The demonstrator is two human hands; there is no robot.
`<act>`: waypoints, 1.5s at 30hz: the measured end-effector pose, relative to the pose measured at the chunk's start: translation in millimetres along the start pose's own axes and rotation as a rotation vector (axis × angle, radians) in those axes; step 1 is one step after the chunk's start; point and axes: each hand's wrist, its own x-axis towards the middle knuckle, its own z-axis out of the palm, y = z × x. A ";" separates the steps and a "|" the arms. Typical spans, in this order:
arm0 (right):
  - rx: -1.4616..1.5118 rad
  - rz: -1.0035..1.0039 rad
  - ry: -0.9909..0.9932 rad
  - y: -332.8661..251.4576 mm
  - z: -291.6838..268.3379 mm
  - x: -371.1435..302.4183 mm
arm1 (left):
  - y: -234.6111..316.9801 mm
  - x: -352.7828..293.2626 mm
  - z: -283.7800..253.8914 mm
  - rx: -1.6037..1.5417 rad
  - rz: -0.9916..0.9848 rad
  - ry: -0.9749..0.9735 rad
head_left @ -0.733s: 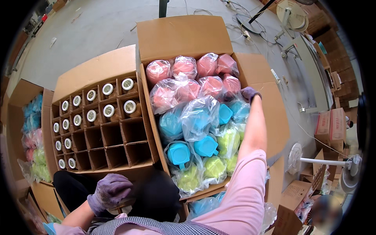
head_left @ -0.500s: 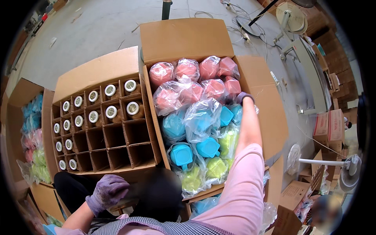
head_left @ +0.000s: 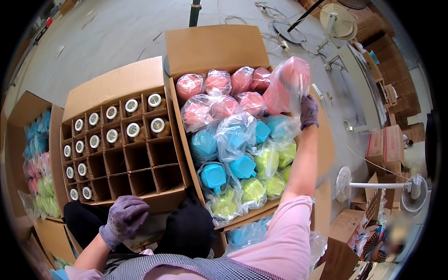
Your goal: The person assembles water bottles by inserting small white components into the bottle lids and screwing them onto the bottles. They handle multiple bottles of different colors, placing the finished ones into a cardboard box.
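My right hand (head_left: 309, 112), in a purple-grey glove, grips a pink plastic piece in a clear bag (head_left: 288, 84), raised at the right edge of the middle carton (head_left: 186, 186). Its exact kind is hard to make out through the bag. In that carton lie more bagged pink pieces (head_left: 218, 81), blue pieces (head_left: 213, 176) with squarish ends and yellow-green pieces (head_left: 253, 190). My gloved left hand (head_left: 125, 219) hangs over my lap with its fingers curled and nothing visible in them, just below the divided carton (head_left: 123, 200). Jars with white-rimmed lids (head_left: 158, 125) stand in part of its cells.
At the far left is another open carton (head_left: 21, 158) of bagged blue, pink and green pieces. A white-framed stand (head_left: 357, 88), a white fan (head_left: 413, 193) and stacked cartons (head_left: 385, 144) stand on the right. Cables (head_left: 280, 46) lie across the floor behind; another person (head_left: 380, 242) is at lower right.
My right hand has come up out of the middle carton's right side, lifting a bagged pink piece. My left hand has shifted slightly up and left, fingers still curled.
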 end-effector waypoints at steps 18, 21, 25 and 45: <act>0.138 -1.082 -0.900 -164.5 124.8 -595.2 | 24.5 -126.4 -36.3 -1.703 -0.142 0.341; 0.270 -0.385 -1.418 -159.8 111.9 -636.7 | 18.8 -201.9 -54.9 -2.241 -0.036 0.113; 0.533 -0.132 -1.329 -187.4 117.3 -625.7 | 19.8 -266.7 -40.7 -1.597 -0.105 0.492; 0.037 -0.957 -1.360 -295.1 192.9 -659.8 | -15.7 -314.1 -91.8 -0.528 0.018 1.051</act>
